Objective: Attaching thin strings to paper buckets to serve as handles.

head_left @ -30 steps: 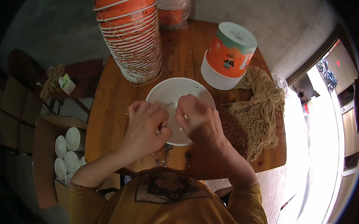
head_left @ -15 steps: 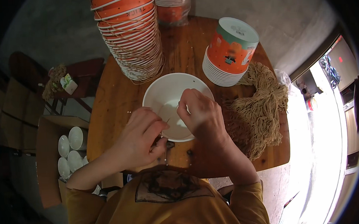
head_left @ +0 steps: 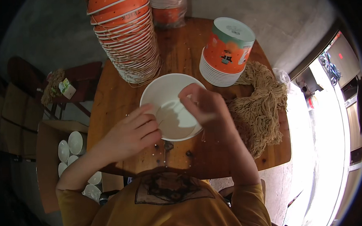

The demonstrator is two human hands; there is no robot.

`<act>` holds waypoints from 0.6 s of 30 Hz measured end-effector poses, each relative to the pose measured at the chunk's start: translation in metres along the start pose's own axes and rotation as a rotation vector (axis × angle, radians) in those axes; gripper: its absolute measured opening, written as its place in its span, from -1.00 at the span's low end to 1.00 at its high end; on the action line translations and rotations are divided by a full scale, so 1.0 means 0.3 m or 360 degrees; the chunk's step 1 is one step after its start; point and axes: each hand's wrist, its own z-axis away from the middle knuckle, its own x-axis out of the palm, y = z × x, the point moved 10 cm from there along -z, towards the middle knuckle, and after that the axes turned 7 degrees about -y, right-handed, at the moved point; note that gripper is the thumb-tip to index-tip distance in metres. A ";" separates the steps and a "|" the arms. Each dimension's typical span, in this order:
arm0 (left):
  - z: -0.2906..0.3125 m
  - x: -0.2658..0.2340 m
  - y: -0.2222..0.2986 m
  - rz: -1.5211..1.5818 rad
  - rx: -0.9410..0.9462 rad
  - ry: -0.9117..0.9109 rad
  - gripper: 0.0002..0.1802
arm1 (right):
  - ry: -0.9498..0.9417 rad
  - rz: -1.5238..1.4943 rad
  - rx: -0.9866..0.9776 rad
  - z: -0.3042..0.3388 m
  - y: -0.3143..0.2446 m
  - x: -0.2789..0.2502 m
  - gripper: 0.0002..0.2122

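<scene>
A white-lined paper bucket (head_left: 175,81) stands mouth up on the table in front of me. My left hand (head_left: 135,129) is at its left rim, fingers stretched and slightly apart, the thumb hidden. Over the bucket's right side my right hand (head_left: 207,106) is closed in a pinch, a little blurred. A thin cord seems to run from its fingertips, with a short strand showing below the hand. To the right lies a shaggy bundle of tan cords (head_left: 259,109).
A tall stack of orange buckets (head_left: 125,42) with cord loops stands back left; a wrapped stack (head_left: 168,10) is behind. Upside-down buckets (head_left: 228,50) stand back right. Small white bits dot the wooden table (head_left: 178,44). A carton (head_left: 47,159) of white cups sits lower left.
My left hand has moved slightly left, its fingers straightening from a curl. My right hand has shifted a little to the right, still pinched. The whole view has shifted slightly.
</scene>
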 end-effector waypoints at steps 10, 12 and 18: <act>0.051 -0.029 -0.174 -0.0491 -0.0043 0.0028 -0.79 | 0.0260 -0.2419 0.0231 0.075 0.240 -0.140 -0.86; 0.039 -0.097 -0.180 0.0094 -0.0328 0.0398 -0.77 | 0.0147 -0.2568 0.0154 0.081 0.198 -0.107 -0.85; -0.176 0.030 -0.004 0.1917 -0.0609 0.0483 -0.69 | 0.0071 -0.2742 0.0252 0.090 -0.010 0.002 -0.87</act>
